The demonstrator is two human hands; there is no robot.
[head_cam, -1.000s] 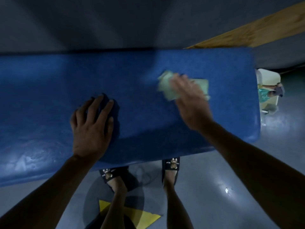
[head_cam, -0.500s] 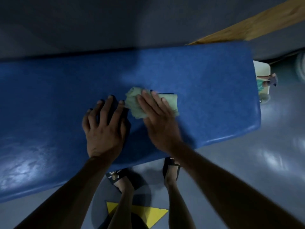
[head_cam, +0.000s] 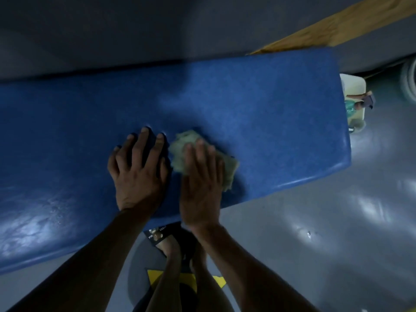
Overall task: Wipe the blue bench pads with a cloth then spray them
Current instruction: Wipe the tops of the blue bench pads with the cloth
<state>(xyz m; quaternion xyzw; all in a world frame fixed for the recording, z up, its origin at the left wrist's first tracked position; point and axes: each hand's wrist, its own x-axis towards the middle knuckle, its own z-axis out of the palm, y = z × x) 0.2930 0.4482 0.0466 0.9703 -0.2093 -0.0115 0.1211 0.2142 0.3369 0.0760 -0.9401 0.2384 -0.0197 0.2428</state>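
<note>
Under my right hand (head_cam: 200, 176) the cloth (head_cam: 227, 170) lies pressed flat on the pad (head_cam: 270, 109), fingers straight; left hand (head_cam: 139, 170) flat beside it. Unwiped pad runs long leftward.

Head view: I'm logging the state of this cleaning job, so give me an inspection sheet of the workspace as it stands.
Surface: blue bench pad, shiny patches toward its left end, maybe wet.
Job's things: pale green cloth lies flat on the pad; no spray bottle clearly seen.
Clutter: pale container holding blurred items beyond the pad's right end.
Grippers: left hand rests flat on the pad, fingers spread; right hand presses flat on the cloth.
Cables: nothing seen.
Surroundings: grey glossy floor, yellow floor marking, wooden board behind the pad, the person's sandalled feet below.
</note>
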